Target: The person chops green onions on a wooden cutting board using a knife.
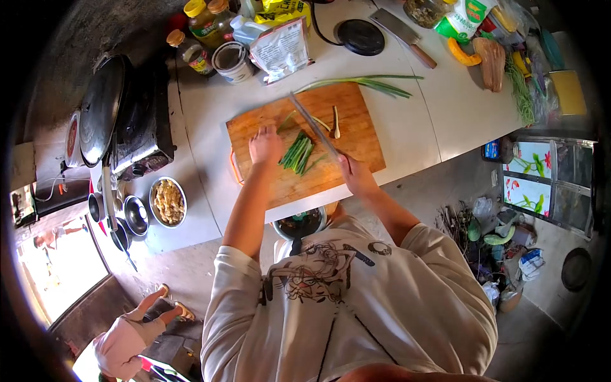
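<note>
A wooden cutting board (337,175) lies on the white counter. My right hand (355,175) is closed round the handle of a knife (315,126), whose blade points up and left over the board. On the board's left part rests my left hand (266,145), slightly blurred, beside cut green onion pieces (296,153); whether its fingers hold anything is unclear. A small pale stalk piece (336,122) lies right of the blade. Long green onion leaves (375,81) stretch along the board's far edge.
Jars (202,22) and a foil bag (280,51) stand behind the board. A cleaver (404,38) lies at the back right. At left are a bowl of food (168,202) and a stove (143,127). Another person (124,344) is at lower left.
</note>
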### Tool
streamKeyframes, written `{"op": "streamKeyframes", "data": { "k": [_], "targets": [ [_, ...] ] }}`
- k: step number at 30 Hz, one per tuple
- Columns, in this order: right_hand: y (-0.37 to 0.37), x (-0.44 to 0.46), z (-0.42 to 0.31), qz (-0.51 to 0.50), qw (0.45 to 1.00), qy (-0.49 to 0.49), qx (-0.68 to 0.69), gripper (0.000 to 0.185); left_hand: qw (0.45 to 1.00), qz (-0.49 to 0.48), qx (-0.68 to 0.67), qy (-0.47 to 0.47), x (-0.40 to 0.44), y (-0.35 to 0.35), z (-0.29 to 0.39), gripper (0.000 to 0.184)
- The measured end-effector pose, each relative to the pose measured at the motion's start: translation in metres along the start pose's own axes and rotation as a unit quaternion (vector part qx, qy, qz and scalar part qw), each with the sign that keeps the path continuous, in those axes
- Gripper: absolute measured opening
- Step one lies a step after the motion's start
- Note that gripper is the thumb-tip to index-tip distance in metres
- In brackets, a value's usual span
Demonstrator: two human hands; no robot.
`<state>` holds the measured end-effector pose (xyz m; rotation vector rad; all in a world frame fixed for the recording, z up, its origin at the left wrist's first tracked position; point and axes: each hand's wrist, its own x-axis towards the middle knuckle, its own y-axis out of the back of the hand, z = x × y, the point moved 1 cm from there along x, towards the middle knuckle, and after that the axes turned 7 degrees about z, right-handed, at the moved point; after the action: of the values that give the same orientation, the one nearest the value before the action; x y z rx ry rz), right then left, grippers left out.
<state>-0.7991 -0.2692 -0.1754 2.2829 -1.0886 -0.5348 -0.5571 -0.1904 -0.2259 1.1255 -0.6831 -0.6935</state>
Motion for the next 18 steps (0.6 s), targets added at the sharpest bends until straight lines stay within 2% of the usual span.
{"op": "streamKeyframes", "data": {
  "k": [1, 3, 4, 7, 9, 10, 12, 13, 15, 16, 18],
  "targets": [
    [0.012, -0.003, -0.006, 0.0, 1.0, -0.003, 0.0, 0.039, 1.0, -0.003, 0.0, -0.001, 0.004, 0.011, 0.008, 0.016],
    [0.034, -0.018, -0.015, -0.033, 0.985, -0.133, 0.104, 0.043, 0.995, -0.087, -0.036, 0.032, 0.012, 0.024, 0.023, 0.021],
    [0.036, -0.024, -0.005, -0.033, 0.985, -0.135, 0.106, 0.043, 0.995, -0.09, -0.035, 0.031, 0.014, 0.018, 0.029, 0.021],
    [0.043, -0.036, 0.026, 0.064, 0.96, -0.163, 0.22, 0.04, 0.994, -0.071, -0.074, 0.033, 0.027, 0.001, 0.054, 0.022],
    [0.057, -0.04, 0.033, 0.073, 0.951, -0.184, 0.236, 0.04, 0.994, -0.092, -0.053, -0.038, 0.035, -0.004, 0.069, 0.023],
    [0.063, -0.042, 0.036, 0.079, 0.944, -0.202, 0.249, 0.04, 0.993, -0.095, -0.051, -0.039, 0.04, -0.003, 0.072, 0.023],
    [0.069, -0.046, 0.044, 0.092, 0.931, -0.212, 0.282, 0.04, 0.975, -0.142, -0.044, -0.166, 0.049, -0.003, 0.08, 0.03],
    [0.071, -0.048, 0.05, 0.101, 0.925, -0.218, 0.294, 0.041, 0.975, -0.144, -0.042, -0.166, 0.054, -0.005, 0.081, 0.03],
    [0.075, -0.053, 0.058, 0.111, 0.93, -0.2, 0.288, 0.044, 0.954, -0.148, -0.064, -0.252, 0.063, -0.01, 0.084, 0.04],
    [0.076, -0.055, 0.059, 0.109, 0.929, -0.202, 0.29, 0.044, 0.954, -0.151, -0.062, -0.251, 0.066, -0.013, 0.085, 0.04],
    [0.077, -0.059, 0.061, 0.122, 0.934, -0.212, 0.261, 0.044, 0.912, -0.086, -0.043, -0.4, 0.071, -0.016, 0.09, 0.045]
  ]
}}
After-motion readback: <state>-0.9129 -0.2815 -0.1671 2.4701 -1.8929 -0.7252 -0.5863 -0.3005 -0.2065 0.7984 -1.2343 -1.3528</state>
